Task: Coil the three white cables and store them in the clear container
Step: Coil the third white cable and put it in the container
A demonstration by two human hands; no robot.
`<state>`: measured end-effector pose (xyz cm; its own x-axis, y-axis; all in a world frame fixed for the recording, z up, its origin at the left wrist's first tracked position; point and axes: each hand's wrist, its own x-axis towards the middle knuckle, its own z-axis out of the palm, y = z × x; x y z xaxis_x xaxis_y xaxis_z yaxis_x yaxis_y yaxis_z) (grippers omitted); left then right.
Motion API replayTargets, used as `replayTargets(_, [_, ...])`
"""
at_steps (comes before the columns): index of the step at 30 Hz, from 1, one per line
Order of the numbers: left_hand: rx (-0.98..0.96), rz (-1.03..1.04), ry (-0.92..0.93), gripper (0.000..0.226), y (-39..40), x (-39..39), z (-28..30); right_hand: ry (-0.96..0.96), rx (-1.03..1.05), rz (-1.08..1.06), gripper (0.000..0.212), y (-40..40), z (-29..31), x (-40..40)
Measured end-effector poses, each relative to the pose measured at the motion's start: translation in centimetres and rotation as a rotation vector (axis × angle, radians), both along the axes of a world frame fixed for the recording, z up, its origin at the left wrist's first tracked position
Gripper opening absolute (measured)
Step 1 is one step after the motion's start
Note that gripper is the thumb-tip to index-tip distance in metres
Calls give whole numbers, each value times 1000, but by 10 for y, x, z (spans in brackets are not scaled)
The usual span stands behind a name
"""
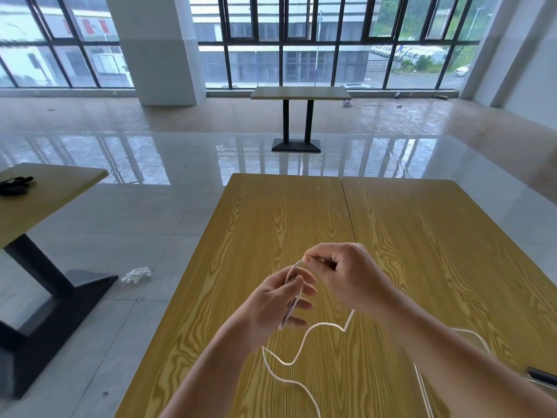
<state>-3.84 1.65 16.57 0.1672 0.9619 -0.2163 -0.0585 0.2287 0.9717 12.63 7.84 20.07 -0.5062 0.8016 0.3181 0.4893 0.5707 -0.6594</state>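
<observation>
White cable [313, 330], thin, smooth and slightly glossy, runs in loose waves over the wood-grain tabletop [422, 236], a yellowish laminate with bold looping grain and a straight seam where two panels meet. Its upper end rises off the surface into both hands, which hover above the near middle of the table. The left hand [277, 303] has its fingers curled around a small oval coil of the cable, the loops passing between the fingers and the palm. The right hand [346, 273], just above and to the right, pinches the strand between thumb and forefinger, so a short curved arc of cable bridges the two hands. Below the left wrist the slack falls to the tabletop, bends sharply once under the right forearm, then snakes toward the near edge. A clear container [479, 342], glassy and round-cornered, shows only partly behind the right forearm; what lies inside it cannot be made out. A crumpled pale glove [136, 274] lies on the shiny grey floor tiles to the left.
</observation>
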Motion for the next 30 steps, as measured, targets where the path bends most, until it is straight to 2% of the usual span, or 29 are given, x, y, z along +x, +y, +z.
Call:
replayTargets(2, [-10,7,1,30,-1,1,1,13,-15,-13,15,0,-1,0])
replayTargets(9, [-67,-59,-263,28,-6,-19,-6,-62,-113,7,11,20,9,19])
replayTargets(15, [-93,105,-419,28,-3,-37,-12,-51,-29,-185,12,45,7,48])
replayTargets(18, [-111,131,-284,28,-2,-36,-11,-53,46,-256,16,45,2,47])
replayTargets(22, [-144,31,-56,23,-3,-34,-12,-5,88,-345,18,48,4,48])
replayTargets(24, [-163,15,-27,23,-3,-34,-14,-10,91,-358,18,48,4,49])
replayTargets(26, [-172,65,-133,24,-3,-31,-15,-18,86,-358,19,48,0,49])
replayTargets(30, [-185,333,-436,29,4,-22,-15,-55,35,-334,13,42,-13,45])
